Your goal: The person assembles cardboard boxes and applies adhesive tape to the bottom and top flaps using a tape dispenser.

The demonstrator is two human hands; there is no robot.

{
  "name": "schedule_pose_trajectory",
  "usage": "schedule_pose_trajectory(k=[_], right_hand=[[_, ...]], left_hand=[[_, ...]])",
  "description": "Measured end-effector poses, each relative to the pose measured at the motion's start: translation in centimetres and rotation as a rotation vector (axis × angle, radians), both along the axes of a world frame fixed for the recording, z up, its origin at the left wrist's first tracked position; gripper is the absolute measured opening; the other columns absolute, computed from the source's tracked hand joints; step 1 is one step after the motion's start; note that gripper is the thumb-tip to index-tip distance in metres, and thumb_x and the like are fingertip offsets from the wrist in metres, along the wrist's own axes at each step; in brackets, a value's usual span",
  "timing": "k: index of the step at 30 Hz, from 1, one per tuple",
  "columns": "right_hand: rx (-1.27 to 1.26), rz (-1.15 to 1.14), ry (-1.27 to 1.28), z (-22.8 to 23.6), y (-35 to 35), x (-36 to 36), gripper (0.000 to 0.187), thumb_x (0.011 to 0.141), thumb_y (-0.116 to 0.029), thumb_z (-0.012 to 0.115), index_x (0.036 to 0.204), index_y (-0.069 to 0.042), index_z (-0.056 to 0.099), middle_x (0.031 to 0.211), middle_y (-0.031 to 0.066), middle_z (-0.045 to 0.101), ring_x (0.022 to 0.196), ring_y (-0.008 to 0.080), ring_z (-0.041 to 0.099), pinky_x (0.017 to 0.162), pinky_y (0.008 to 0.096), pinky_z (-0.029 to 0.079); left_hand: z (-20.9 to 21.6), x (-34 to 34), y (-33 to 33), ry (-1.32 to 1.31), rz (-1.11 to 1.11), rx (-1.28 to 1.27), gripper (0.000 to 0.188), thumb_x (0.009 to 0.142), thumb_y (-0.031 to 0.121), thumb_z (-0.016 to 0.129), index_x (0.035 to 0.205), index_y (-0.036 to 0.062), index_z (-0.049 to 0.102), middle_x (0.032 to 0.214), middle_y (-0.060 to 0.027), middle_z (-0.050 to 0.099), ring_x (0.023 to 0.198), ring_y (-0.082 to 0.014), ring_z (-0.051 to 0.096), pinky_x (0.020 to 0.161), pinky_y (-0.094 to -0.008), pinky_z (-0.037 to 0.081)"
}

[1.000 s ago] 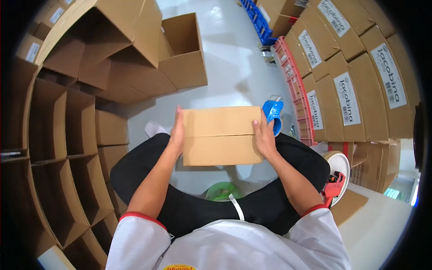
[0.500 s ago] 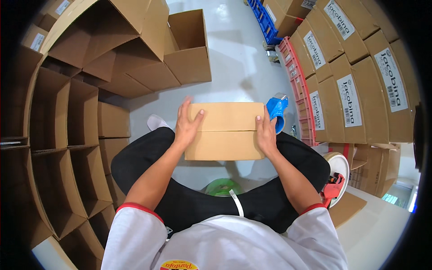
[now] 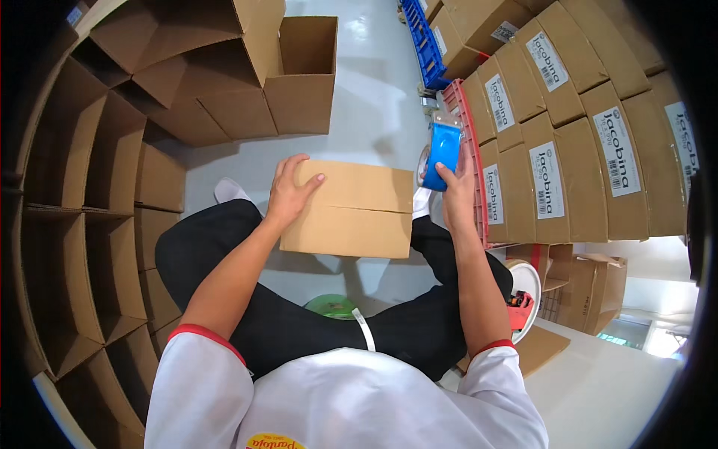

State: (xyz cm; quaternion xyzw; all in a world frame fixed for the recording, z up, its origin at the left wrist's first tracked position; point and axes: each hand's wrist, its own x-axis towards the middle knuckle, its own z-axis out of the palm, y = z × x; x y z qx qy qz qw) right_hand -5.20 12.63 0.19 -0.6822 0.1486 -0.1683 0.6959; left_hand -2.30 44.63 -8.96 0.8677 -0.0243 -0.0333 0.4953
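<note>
1. Head view, the hands. The left hand (image 3: 290,191) lies flat on the top of a closed cardboard box (image 3: 350,209), its grip open with the fingers spread over the flaps near the box's 9 o'clock edge. The right hand (image 3: 458,187) has its grip closed around a blue tape dispenser (image 3: 443,153), held just off the box's 3 o'clock end and raised a little above it.

2. Head view, where the box is. The box rests across the seated person's knees, long side running 9 to 3 o'clock, flaps shut and meeting in a seam along its length.

3. Head view, doing the step well, as a judgement. Keep the left palm pressing both flaps down so the seam stays closed. Start the dispenser over the 3 o'clock end, so the tape catches the end face. Draw it along the seam in one steady pull. Lift the left hand only as the dispenser nears it.

4. Head view, the count. One box on the lap, one tape dispenser, two hands. One open empty carton (image 3: 303,75) stands on the floor (image 3: 374,97) at 12 o'clock. At 9 o'clock, open cartons stand in rows (image 3: 82,224); too many are cut off to count. At 2 o'clock is a stack of labelled sealed cartons (image 3: 568,150), about ten showing.
</note>
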Motion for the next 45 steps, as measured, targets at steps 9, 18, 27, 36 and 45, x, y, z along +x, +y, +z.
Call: schedule_pose_trajectory(k=[9,18,27,36,45], right_hand=[[-0.444,0.504,0.326,2.8,4.8,-1.2,0.051,0.086,-0.042,0.081,0.112,0.002,0.075,0.087,0.0118,0.075,0.076,0.0157,0.07,0.072,0.031,0.056],[-0.543,0.501,0.438,0.5,5.0,-1.5,0.051,0.084,-0.039,0.081,0.115,0.001,0.075,0.09,0.014,0.076,0.079,0.0167,0.071,0.075,0.0329,0.057],[-0.442,0.431,0.379,-0.4,5.1,-2.2,0.05,0.088,-0.037,0.079,0.115,0.004,0.074,0.089,0.011,0.075,0.079,0.0135,0.068,0.074,0.0298,0.055],[-0.165,0.219,0.307,1.6,1.9,7.4,0.045,0.097,-0.05,0.068,0.088,-0.006,0.068,0.066,0.0026,0.06,0.054,0.0103,0.055,0.051,0.0275,0.046],[-0.213,0.14,0.342,-0.2,2.6,5.9,0.035,0.102,-0.042,0.063,0.092,-0.008,0.061,0.066,0.0043,0.057,0.051,0.0136,0.055,0.046,0.0295,0.045]], left_hand=[[-0.8,-0.1,0.4,-0.074,0.013,-0.035,0.054,0.089,0.036,0.077,0.132,0.0091,0.059,0.133,-0.0179,0.053,0.128,-0.0366,0.051,0.109,-0.0442,0.043],[2.9,-1.9,-2.2,-0.516,-0.229,0.806,0.052,0.093,0.031,0.068,0.139,0.0091,0.056,0.151,-0.0189,0.046,0.142,-0.0387,0.041,0.121,-0.0552,0.027],[2.6,-7.2,-4.4,-0.324,-0.393,0.537,0.081,0.097,0.057,0.054,0.154,0.0017,0.04,0.163,-0.0162,0.035,0.153,-0.0354,0.027,0.125,-0.0593,0.011],[2.5,-7.2,-4.5,-0.331,-0.42,0.625,0.069,0.099,0.064,0.045,0.155,0.0243,0.046,0.164,-0.0119,0.034,0.154,-0.0331,0.024,0.125,-0.0611,0.006],[2.4,-7.0,-4.5,-0.369,-0.394,0.606,0.067,0.097,0.064,0.048,0.151,0.0246,0.051,0.161,-0.0114,0.039,0.152,-0.033,0.03,0.124,-0.0608,0.011]])
